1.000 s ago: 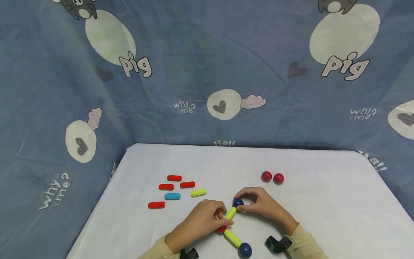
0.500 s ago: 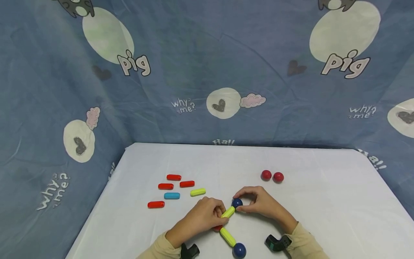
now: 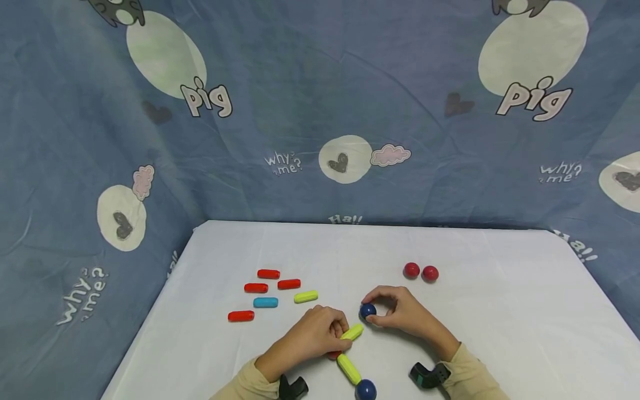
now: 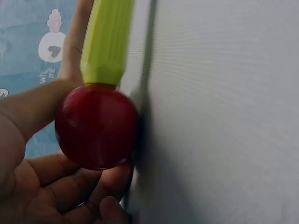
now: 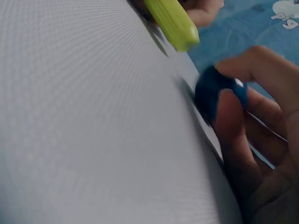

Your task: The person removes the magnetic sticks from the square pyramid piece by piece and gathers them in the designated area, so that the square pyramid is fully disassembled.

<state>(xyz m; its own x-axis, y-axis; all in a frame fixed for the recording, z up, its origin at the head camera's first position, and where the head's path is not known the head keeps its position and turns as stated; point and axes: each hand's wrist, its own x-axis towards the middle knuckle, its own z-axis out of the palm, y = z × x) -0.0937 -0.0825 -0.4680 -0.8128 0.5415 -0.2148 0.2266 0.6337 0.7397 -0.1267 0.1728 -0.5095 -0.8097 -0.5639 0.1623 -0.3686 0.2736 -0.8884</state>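
In the head view my left hand (image 3: 317,333) pinches a yellow-green stick (image 3: 353,332), its free end pointing at my right hand. The stick's lower end meets a red ball (image 3: 334,354), partly hidden under the hand but large in the left wrist view (image 4: 97,127). A second yellow-green stick (image 3: 348,369) runs from that red ball to a blue ball (image 3: 366,390) near the bottom edge. My right hand (image 3: 405,312) holds another blue ball (image 3: 368,311) between thumb and fingers. The right wrist view shows a gap between this blue ball (image 5: 210,95) and the stick end (image 5: 180,30).
Several red sticks (image 3: 241,316), a light blue stick (image 3: 265,302) and a loose yellow-green stick (image 3: 306,296) lie at left on the white table (image 3: 525,311). Two red balls (image 3: 411,270) sit further back at right. A patterned blue cloth (image 3: 300,194) hangs behind.
The blue ball in my right hand has come off the end of the stick, leaving a gap. The left hand and its joined pieces have shifted slightly to the left.
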